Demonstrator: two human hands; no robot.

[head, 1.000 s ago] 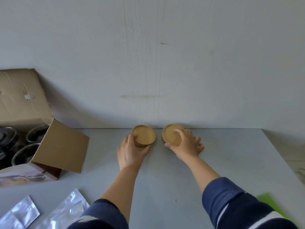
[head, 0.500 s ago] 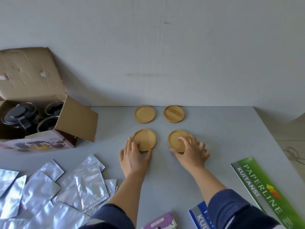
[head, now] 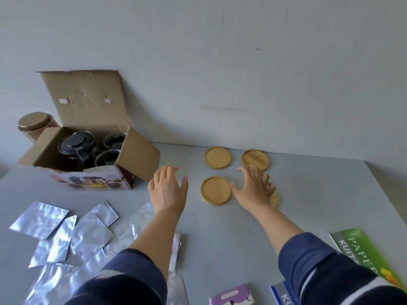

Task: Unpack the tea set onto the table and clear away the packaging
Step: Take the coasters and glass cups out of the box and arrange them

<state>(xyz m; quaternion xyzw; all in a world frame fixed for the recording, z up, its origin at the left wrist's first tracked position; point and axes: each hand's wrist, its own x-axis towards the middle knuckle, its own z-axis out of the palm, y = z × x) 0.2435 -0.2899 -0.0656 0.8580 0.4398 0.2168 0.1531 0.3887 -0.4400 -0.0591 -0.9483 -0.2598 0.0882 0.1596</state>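
Observation:
Several round wooden coasters lie in a square on the grey table [head: 319, 205]: back left coaster [head: 217, 157], back right coaster [head: 255, 159], front left coaster [head: 215, 190], and a front right coaster [head: 274, 199] mostly hidden under my right hand [head: 253, 189]. That hand hovers open over it, fingers spread. My left hand [head: 168, 188] is open and empty, lifted off the table between the coasters and the open cardboard box [head: 136, 158]. In the box stand a glass teapot with a black lid [head: 76, 146] and two glass cups [head: 114, 138].
Several empty silver foil pouches [head: 88, 234] litter the table's front left. A brown lidded canister [head: 33, 123] stands behind the box. A green receipt book [head: 370, 256], a blue book [head: 284, 293] and a purple packet [head: 231, 294] lie at the front right.
Both hands have let go of the front coasters. My left hand has drifted left toward the box. My right hand has lifted, fingers spread. My view has swung left and down.

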